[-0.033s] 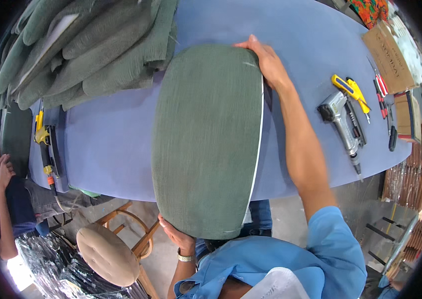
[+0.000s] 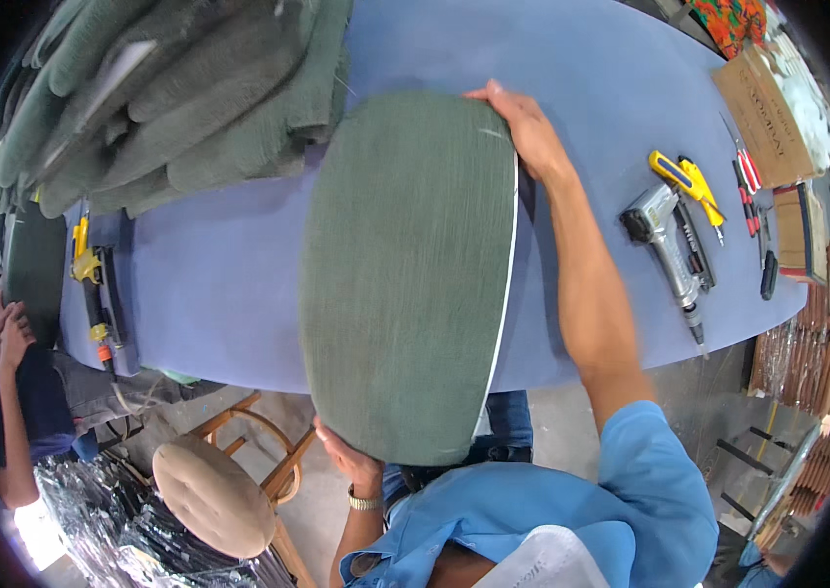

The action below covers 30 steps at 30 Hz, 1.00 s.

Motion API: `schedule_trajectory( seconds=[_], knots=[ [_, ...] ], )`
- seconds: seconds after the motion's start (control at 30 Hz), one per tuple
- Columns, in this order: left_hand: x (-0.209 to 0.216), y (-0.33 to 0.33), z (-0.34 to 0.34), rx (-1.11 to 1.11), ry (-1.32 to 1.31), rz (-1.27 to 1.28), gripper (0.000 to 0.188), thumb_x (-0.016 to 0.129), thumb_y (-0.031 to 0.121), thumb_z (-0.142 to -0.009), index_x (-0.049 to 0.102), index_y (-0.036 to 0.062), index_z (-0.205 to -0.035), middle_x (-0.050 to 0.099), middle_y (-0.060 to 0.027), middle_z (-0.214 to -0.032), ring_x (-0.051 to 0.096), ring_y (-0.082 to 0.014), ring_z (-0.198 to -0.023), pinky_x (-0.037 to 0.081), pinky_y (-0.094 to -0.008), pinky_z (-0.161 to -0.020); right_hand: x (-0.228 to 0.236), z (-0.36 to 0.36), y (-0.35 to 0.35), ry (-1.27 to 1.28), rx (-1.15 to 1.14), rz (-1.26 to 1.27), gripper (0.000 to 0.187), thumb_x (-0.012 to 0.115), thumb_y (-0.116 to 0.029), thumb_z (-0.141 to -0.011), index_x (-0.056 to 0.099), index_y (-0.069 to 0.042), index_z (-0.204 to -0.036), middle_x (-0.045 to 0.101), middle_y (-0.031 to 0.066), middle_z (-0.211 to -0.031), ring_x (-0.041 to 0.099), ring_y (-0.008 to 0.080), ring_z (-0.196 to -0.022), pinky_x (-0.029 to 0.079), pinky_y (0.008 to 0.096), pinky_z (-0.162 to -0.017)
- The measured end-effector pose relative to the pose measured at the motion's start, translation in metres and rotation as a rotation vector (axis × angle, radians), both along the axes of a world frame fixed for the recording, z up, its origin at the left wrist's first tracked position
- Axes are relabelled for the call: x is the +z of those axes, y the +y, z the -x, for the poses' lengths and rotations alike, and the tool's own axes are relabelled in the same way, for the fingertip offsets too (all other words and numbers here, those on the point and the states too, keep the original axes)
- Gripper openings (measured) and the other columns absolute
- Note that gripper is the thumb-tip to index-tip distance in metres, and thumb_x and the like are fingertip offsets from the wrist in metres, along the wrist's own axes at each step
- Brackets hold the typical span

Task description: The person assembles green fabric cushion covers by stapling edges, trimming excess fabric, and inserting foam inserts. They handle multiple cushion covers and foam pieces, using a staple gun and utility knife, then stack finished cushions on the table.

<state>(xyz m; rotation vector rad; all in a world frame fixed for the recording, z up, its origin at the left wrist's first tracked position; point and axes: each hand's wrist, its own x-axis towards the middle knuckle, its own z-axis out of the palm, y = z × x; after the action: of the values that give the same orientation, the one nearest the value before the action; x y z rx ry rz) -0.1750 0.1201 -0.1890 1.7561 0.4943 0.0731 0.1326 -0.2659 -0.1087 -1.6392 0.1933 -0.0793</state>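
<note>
A long panel with rounded ends, covered in dark green fabric (image 2: 405,279), lies across the near edge of the blue table and overhangs toward my body. A thin white edge shows along its right side. My right hand (image 2: 530,137) grips the far right corner, its thumb and fingers around the rim. At the near left corner, my left hand (image 2: 348,459) holds the panel's edge from below, with part of its fingers hidden under it.
Green fabric-covered pieces (image 2: 209,108) are heaped at the far left. A stapler (image 2: 91,284) lies left; a silver air tool (image 2: 665,240), yellow cutter (image 2: 691,181) and scissors (image 2: 748,171) lie right. A cardboard box (image 2: 768,118) stands beyond. A stool (image 2: 214,498) and another person's hand (image 2: 15,333) are left.
The whole view has shifted slightly. Both hands keep the same hold on the green panel, which looks almost unmoved.
</note>
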Motion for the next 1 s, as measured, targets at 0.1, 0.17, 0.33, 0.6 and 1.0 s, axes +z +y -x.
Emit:
schedule_trajectory(
  seconds=[0.1, 0.17, 0.33, 0.6, 1.0],
  knots=[
    [0.011, -0.004, -0.014, 0.229, 0.206, 0.368, 0.079, 0.034, 0.063, -0.108, 0.043, -0.003, -0.149, 0.054, -0.0177, -0.146, 0.055, -0.029, -0.129, 0.045, -0.0418, -0.11, 0.011, 0.009, -0.002, 0.008, -0.006, -0.226, 0.043, 0.054, -0.038, -0.105, 0.072, -0.003, -0.123, 0.07, 0.006, -0.113, 0.061, 0.017, -0.108, 0.046, 0.0325, -0.097],
    [0.048, -0.008, -0.029, 0.321, 0.338, 0.48, 0.082, 0.039, 0.066, -0.105, 0.045, -0.0031, -0.149, 0.055, -0.0179, -0.146, 0.057, -0.0298, -0.129, 0.046, -0.042, -0.109, 0.027, 0.033, -0.006, 0.032, -0.026, -0.259, 0.043, 0.053, -0.038, -0.106, 0.071, -0.004, -0.125, 0.069, 0.0048, -0.114, 0.06, 0.0155, -0.108, 0.046, 0.0309, -0.096],
    [0.107, 0.029, -0.053, 0.076, 0.479, 0.417, 0.087, 0.05, 0.07, -0.099, 0.054, -0.0048, -0.144, 0.063, -0.0175, -0.138, 0.064, -0.0287, -0.12, 0.05, -0.0395, -0.105, 0.133, 0.096, -0.015, 0.012, 0.083, -0.051, 0.044, 0.05, -0.037, -0.109, 0.067, -0.006, -0.134, 0.069, 0.0028, -0.111, 0.06, 0.011, -0.1, 0.048, 0.0278, -0.088],
    [0.089, 0.138, -0.092, -0.268, 0.743, -0.051, 0.087, 0.051, 0.072, -0.097, 0.063, -0.0043, -0.137, 0.068, -0.0188, -0.131, 0.067, -0.0251, -0.117, 0.048, -0.0347, -0.101, 0.197, 0.174, -0.016, 0.148, 0.174, 0.057, 0.047, 0.047, -0.043, -0.11, 0.065, -0.012, -0.141, 0.066, -0.0005, -0.097, 0.056, 0.009, -0.082, 0.047, 0.0244, -0.072],
    [0.107, 0.11, -0.088, -0.48, 0.989, -0.109, 0.082, 0.047, 0.069, -0.1, 0.064, -0.0027, -0.137, 0.065, -0.0175, -0.136, 0.062, -0.0257, -0.123, 0.044, -0.0347, -0.107, 0.158, 0.196, -0.04, 0.283, 0.304, 0.241, 0.043, 0.063, -0.033, -0.103, 0.064, -0.017, -0.142, 0.07, 0.0011, -0.097, 0.056, 0.0113, -0.079, 0.048, 0.0268, -0.073]
  ],
)
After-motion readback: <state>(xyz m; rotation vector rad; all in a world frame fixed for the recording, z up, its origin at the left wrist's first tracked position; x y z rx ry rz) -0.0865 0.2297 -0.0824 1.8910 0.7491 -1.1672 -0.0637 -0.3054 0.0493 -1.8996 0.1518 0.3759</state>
